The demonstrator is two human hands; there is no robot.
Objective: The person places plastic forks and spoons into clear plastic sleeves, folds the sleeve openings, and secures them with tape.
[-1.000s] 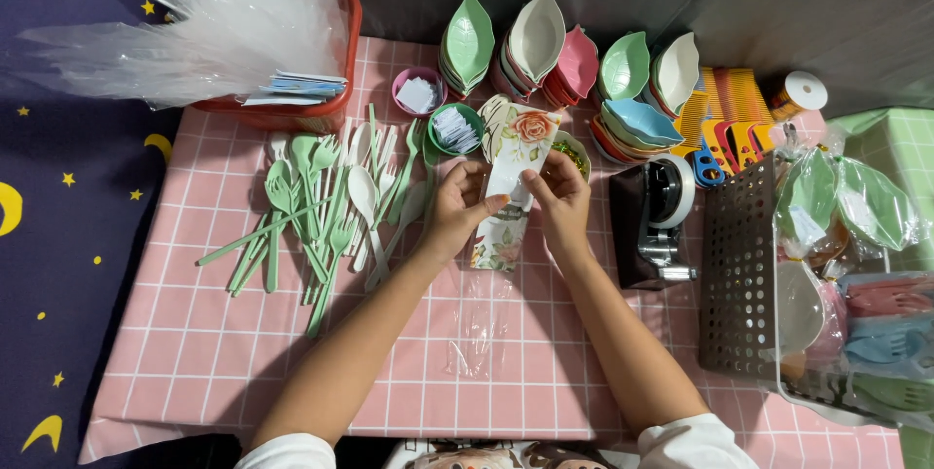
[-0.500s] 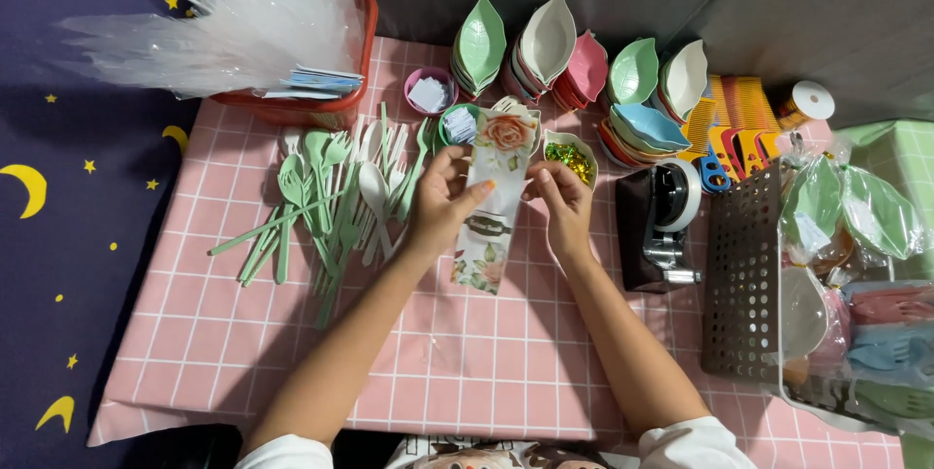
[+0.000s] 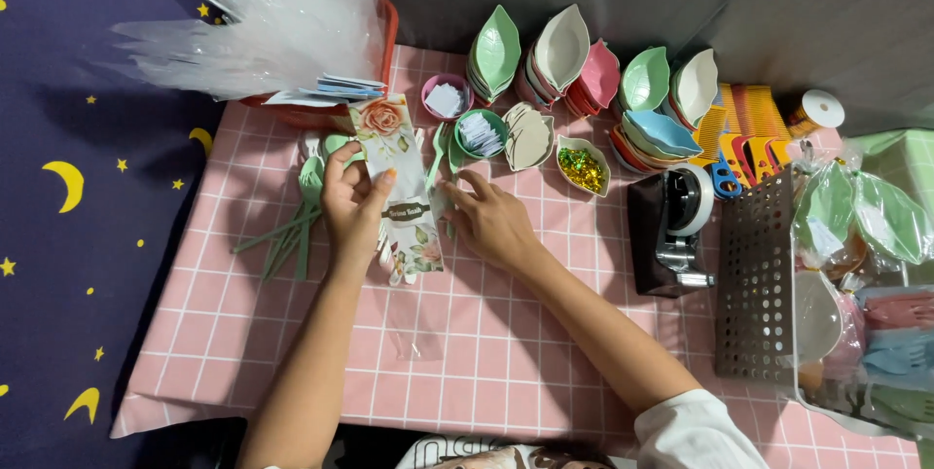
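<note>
The left hand (image 3: 352,204) pinches a long clear plastic sleeve printed with flowers (image 3: 399,182) between thumb and fingers, over the pink checked worktop (image 3: 506,352) toward its far left corner. The sleeve's long axis runs from far edge to near edge, slightly tilted. The right hand (image 3: 494,224), fingers loosely spread, rests just beside the sleeve's right edge, touching pale green plastic spoons (image 3: 292,231) lying there.

Two small round bowls (image 3: 446,96), one tape dispenser (image 3: 671,228), one basket (image 3: 754,279).
</note>
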